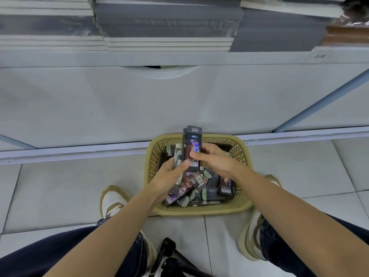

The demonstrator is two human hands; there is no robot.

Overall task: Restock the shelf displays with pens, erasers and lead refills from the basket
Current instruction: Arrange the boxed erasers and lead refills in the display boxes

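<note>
A tan plastic basket (199, 209) stands on the tiled floor between my feet, full of dark pen boxes (180, 193), small grey erasers (183, 201) and other packs. Above it, both hands hold a small stack of dark pen boxes (193, 142) upright. My right hand (213, 158) pinches the front box near its barcode end. My left hand (169, 174) grips the stack from the left and below, together with a pale slim pack (177, 154). How many boxes are in the stack is hidden.
A white cabinet front (139, 104) with a curved cutout rises behind the basket. Stacks of grey and white notebooks (167, 27) lie on the shelf above. A black object (169, 256) sits on the floor between my knees.
</note>
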